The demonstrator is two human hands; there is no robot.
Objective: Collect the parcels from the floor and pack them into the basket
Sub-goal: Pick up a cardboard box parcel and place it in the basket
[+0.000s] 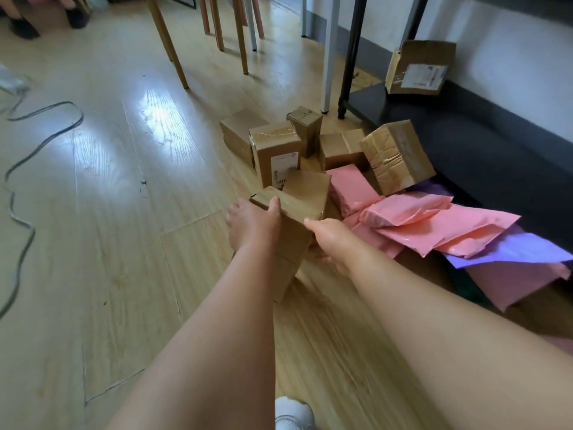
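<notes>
Cable (81,116) loops across the floor at far left. Centre, near: left hand (252,226) grips the left face of a long brown box (293,234), thumb hooked over its top edge. Right hand (333,240) clamps the opposite side, fingers curled under. The box is tilted, its low end at the floor. A smaller box (307,187) sits against its far end; cannot tell if it is resting on it. Right of that: pink mailers (434,225) and a purple mailer (511,252), overlapping.

Basket not in view.

Risks: lifting may topple the smaller box, the smooth cardboard could slip from a side-squeeze grip, and the cable is a trip hazard when carrying.
</notes>
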